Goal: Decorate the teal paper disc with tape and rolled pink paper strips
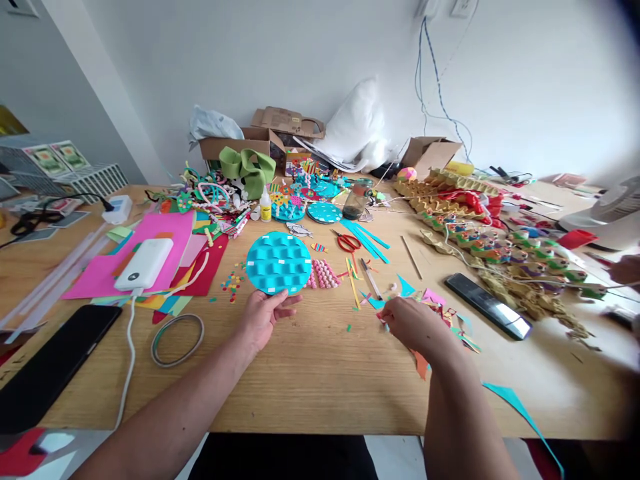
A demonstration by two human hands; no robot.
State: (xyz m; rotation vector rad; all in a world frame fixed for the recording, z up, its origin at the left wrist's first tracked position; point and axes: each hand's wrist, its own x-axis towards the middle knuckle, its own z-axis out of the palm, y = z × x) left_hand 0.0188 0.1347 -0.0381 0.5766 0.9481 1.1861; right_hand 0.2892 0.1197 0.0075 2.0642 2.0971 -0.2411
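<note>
My left hand grips the bottom edge of a round turquoise paper disc, thumb in front. Raised curved strips and small white squares cover the disc, which tilts up towards me. My right hand is closed low over paper scraps on the right; its fingertips are pinched, and what they hold is hidden. A pen lies just beyond that hand, near a turquoise paper scrap. Behind the disc sit a pink beaded-looking piece and a small striped paper fish. Red-handled scissors rest farther back.
Left: white power bank on coloured paper, black phone, tape ring. Back: glue bottle, another turquoise disc, glass jar. Right: phone, egg-carton crafts, another person's hand.
</note>
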